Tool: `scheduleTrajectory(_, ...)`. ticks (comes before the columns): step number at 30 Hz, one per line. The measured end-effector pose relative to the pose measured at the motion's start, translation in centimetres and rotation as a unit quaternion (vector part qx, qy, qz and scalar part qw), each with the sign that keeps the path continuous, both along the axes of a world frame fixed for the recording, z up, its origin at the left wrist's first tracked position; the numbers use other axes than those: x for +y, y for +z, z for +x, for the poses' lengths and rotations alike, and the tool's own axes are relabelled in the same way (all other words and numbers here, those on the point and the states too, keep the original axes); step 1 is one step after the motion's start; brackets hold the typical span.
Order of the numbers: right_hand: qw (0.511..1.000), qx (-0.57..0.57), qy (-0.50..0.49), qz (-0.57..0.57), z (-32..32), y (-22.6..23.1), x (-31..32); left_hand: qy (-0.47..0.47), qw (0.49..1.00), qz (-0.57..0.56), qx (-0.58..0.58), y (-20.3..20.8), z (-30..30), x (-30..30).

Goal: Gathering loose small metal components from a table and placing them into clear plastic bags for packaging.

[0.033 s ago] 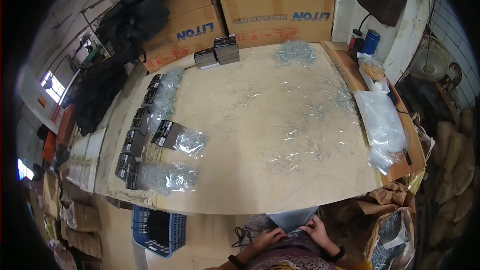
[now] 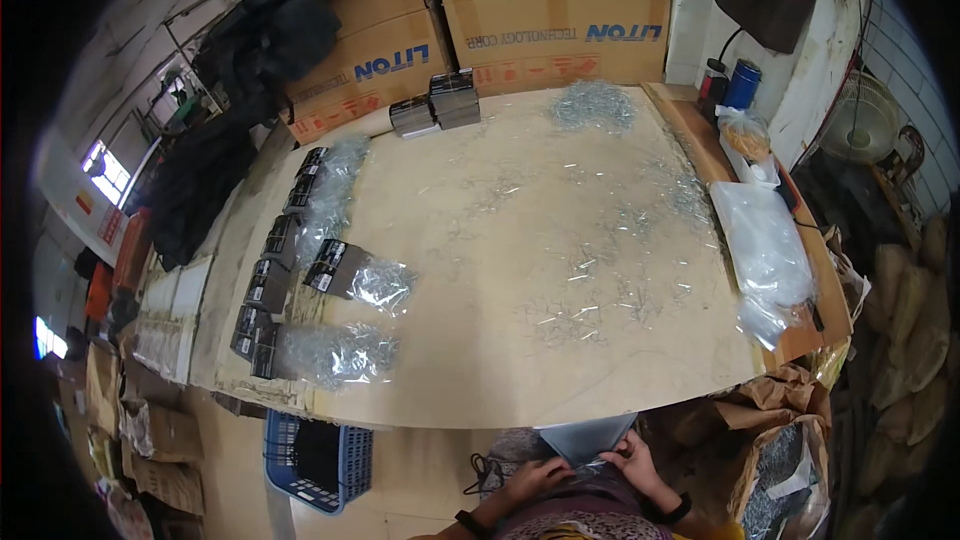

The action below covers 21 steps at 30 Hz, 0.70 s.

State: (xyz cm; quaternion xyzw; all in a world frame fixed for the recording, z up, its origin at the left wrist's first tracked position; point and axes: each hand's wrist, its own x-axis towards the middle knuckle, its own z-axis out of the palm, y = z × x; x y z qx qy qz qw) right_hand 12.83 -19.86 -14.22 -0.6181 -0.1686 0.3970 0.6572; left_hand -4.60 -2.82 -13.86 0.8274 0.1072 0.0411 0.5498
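Below the table's near edge, over my lap, lies a flat grey-blue sheet (image 2: 588, 437) that looks like plastic, with crinkled clear film at its near end. My left hand (image 2: 540, 477) is at its near left corner, fingers bent and closed on the edge. My right hand (image 2: 630, 460) pinches the right side, thumb and fingertips together. Whether the sheet is one bag or several layers, I cannot tell. On the table (image 2: 480, 370) above, loose small metal pins (image 2: 580, 265) are scattered, and a larger heap (image 2: 593, 105) of them lies at the far side.
Clear bags (image 2: 340, 355) with black-and-grey header cards line the table's left side. Card stacks (image 2: 455, 100) stand before the cardboard boxes (image 2: 560, 15). Plastic bags (image 2: 762, 240) lie on the right ledge. A blue basket (image 2: 318, 460) and an open paper sack (image 2: 785, 475) stand below.
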Motion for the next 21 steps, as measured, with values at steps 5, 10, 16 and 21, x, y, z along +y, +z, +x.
scheduleTrajectory(5,0.985,-0.104,0.085,-0.111,0.8,0.5,-0.1,-0.036,0.996,0.028,-0.075,1.6,-0.1,0.6)
scheduleTrajectory(10,0.720,-0.336,0.517,-0.318,5.8,6.8,-0.4,-0.071,0.995,0.020,-0.063,1.2,0.0,1.1)
scheduleTrajectory(16,0.892,-0.236,0.385,-0.032,10.1,19.6,5.5,-0.069,0.996,0.049,0.032,1.8,0.2,0.7)
scheduleTrajectory(21,0.742,-0.642,0.079,-0.178,14.4,16.6,13.3,-0.042,0.999,-0.004,-0.024,2.1,0.7,0.0)
